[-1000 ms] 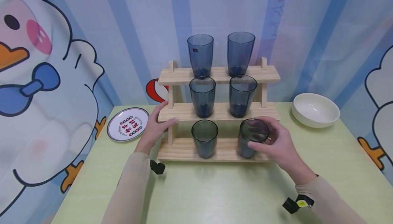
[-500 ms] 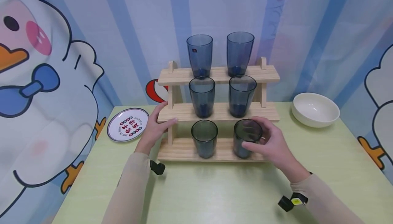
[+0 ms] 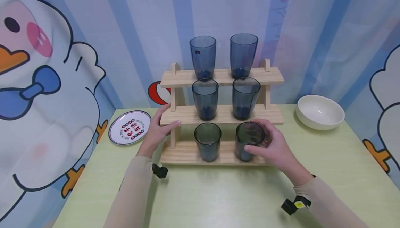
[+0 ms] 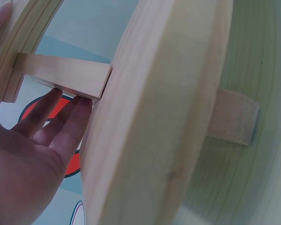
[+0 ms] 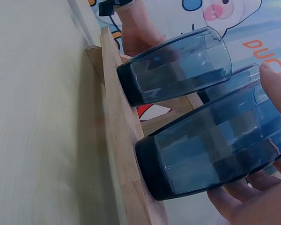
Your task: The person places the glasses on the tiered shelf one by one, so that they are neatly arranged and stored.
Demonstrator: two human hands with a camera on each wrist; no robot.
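Observation:
A three-tier wooden display rack (image 3: 187, 153) bears blue-grey tinted drinking glasses, two on each tier. My right hand (image 3: 275, 146) holds the right glass (image 3: 245, 141) of the bottom tier, thumb in front and fingers round its far side. In the right wrist view that glass (image 5: 210, 145) stands with its dark base on the wood. To its left stands the other bottom glass (image 3: 208, 144). My left hand (image 3: 157, 129) grips the rack's left end at the middle tier, thumb at the front edge. Its fingers (image 4: 70, 126) lie against the upright (image 4: 65, 70) in the left wrist view.
At the left lies a white plate (image 3: 117, 131) with red lettering. A white bowl (image 3: 320, 113) stands to the right of the rack. Behind the pale green table (image 3: 218, 196) hangs a blue striped cloth (image 3: 137, 19) with cartoon ducks.
My right hand has moved the bottom right glass a little to the left along the tier, nearer its neighbour. The left hand keeps its place on the rack.

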